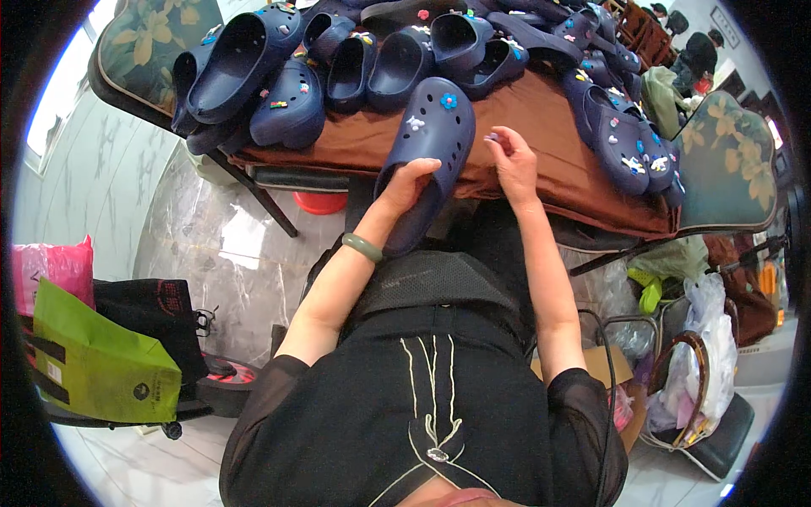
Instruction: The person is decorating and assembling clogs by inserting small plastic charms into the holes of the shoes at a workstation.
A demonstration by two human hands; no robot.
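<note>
My left hand (405, 188) is closed round a navy clog (437, 139), its thumb over the opening and the toe pointing away from me. A blue flower charm (449, 101) and a small whitish charm (414, 123) sit on the clog's perforated top. Just right of the clog, my right hand (515, 171) pinches a tiny pale purple piece (492, 137) between thumb and fingertips. That piece is too small to make out. The right hand and the clog are apart.
A brown cloth-covered table (515, 110) stands before me, with many navy clogs (253, 68) piled along its back and sides. Floral-backed chairs (731, 160) flank it. A green bag (106, 355) is at lower left; plastic bags (701, 346) rest on a chair at right.
</note>
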